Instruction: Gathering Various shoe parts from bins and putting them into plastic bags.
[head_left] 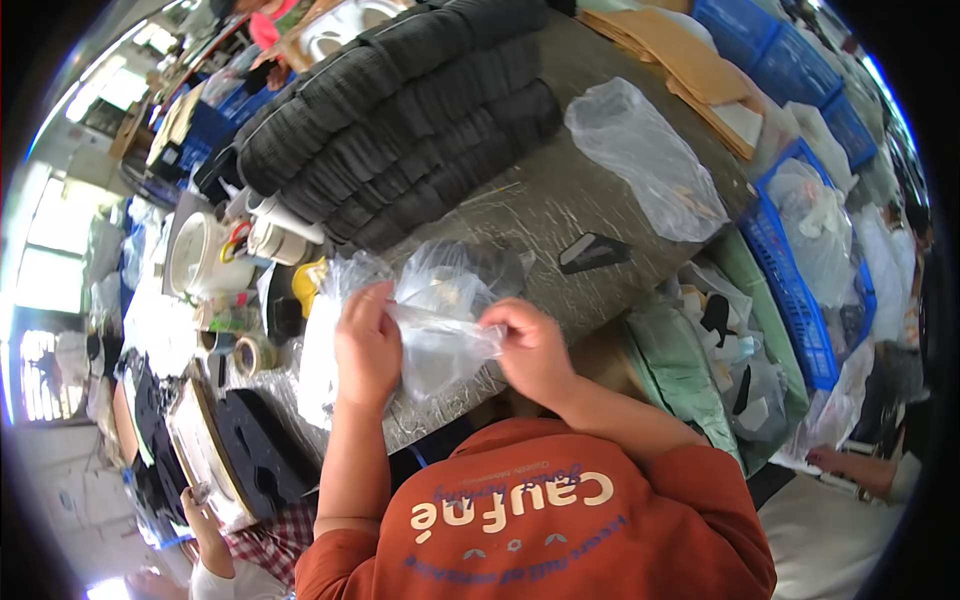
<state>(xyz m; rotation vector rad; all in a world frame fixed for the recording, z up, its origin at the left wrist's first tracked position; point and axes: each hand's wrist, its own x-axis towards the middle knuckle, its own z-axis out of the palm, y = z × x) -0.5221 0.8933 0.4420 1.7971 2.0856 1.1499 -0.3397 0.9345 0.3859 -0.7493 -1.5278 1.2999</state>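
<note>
In the head view, a clear bag (445, 366) is held over the near edge of the table (540, 212), between the two hands; its upper edge is gripped at both ends, so neither hand is nearer to it. By the left hand (365, 352), one end is pinched between thumb and fingers, at about ten o'clock from the bag's middle; by the right hand (537, 350), the other end is clamped at about two o'clock, fingertips together on the film. The gripped edge is held nearly straight, its long axis tipped slightly, from just past nine toward just past three; below it, the bag's loose body is hung toward six o'clock. Beyond the edge, at twelve, more clear plastic (452, 272) is seen; whether it is joined to the bag cannot be told. From the hands, a black stack (400, 130) is set at eleven; a flat black piece (596, 254) is laid at two; a second bag (645, 160) is spread at one; a tape roll (254, 356) is placed at nine.
</note>
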